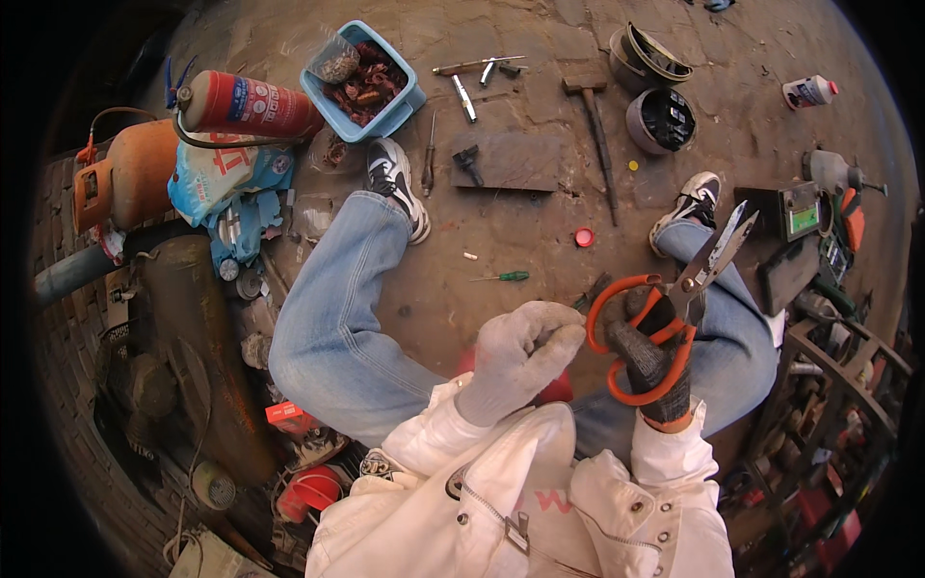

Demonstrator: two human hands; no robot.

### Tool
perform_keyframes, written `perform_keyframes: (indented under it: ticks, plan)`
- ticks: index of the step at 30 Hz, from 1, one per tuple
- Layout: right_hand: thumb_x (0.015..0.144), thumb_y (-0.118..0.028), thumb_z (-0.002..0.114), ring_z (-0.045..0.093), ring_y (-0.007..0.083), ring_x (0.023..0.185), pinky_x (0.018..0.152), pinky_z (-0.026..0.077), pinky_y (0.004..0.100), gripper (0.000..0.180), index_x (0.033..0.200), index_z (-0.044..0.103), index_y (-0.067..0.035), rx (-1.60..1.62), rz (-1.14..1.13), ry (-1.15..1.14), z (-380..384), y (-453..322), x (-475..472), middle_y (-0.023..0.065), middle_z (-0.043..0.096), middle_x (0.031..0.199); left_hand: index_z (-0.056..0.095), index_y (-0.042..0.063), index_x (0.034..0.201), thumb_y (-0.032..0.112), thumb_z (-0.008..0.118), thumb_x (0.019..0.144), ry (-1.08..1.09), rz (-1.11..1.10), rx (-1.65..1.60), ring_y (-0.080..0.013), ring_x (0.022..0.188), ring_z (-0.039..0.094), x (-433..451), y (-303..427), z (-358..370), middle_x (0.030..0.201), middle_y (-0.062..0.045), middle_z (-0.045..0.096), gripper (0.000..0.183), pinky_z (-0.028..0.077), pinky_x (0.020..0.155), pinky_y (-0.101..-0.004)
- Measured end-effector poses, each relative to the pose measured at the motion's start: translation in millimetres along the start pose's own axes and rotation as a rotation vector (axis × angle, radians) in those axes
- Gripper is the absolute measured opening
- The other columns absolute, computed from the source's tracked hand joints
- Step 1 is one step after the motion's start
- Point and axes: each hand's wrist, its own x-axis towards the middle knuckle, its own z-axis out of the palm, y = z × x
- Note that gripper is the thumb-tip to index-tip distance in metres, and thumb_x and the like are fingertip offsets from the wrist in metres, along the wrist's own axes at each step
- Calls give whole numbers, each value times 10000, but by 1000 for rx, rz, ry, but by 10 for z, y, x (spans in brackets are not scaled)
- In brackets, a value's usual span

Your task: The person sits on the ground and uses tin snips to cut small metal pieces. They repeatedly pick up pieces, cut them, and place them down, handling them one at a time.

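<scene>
My left hand [522, 355], in a pale knit glove, has its fingers curled with thumb and fingertips together; whether something small is pinched there cannot be told. Close to its right, my right hand [647, 354] in a dark grey glove holds scissors [692, 283] with orange handles. Their blades point up and right, slightly apart, above my right leg. Beyond the hands, a small green-handled screwdriver [512, 276] lies on the ground. Farther off, a black plastic part [470, 165] rests on a flat metal plate [524, 160], with a hammer [596, 130] to the right of it.
A blue tub [415, 101] with reddish scraps, a fire extinguisher [253, 105] and an orange gas cylinder [148, 173] stand at left. Buckets [636, 126], a black battery [769, 209] and a metal rack [860, 390] are at right. A red cap [584, 237] lies between my feet.
</scene>
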Motion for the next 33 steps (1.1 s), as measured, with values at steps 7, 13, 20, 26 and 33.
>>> perform_keyframes:
  ticks: [7,13,20,26,33]
  plan:
    - [922,-109,665,598,121,783,686,477,260,177,1073,612,-32,424,295,405,195,541,249,33,635,905,638,2,997,163,650,948,454,-205,-65,-60,525,503,1306,-978,-271,700,-4,613,169,388,482,-229]
    - [894,-59,704,615,208,875,796,510,330,286,1139,573,9,128,212,265,759,1679,451,111,630,976,653,19,951,257,663,914,641,-306,126,-101,511,539,2151,-1741,-564,599,-27,609,241,425,496,-265]
    - [846,-106,685,650,373,1025,858,520,424,397,1223,590,-25,-285,96,74,1264,2384,1111,224,655,1119,672,17,920,284,652,892,644,-351,410,-176,565,620,2335,-1915,-760,628,-64,662,269,492,615,-334]
    - [839,-196,703,653,392,997,843,521,444,429,1234,592,-71,-356,172,-122,1505,2427,1409,217,671,1079,692,23,939,270,641,890,629,-331,521,-170,625,649,2373,-1960,-838,643,-79,670,257,494,641,-327]
    - [866,-252,691,647,389,1028,859,516,441,405,1236,608,-110,-507,348,-212,1511,2489,1567,198,677,1112,700,4,976,253,645,877,604,-401,422,-148,608,629,2371,-1904,-829,677,-84,679,274,486,655,-307]
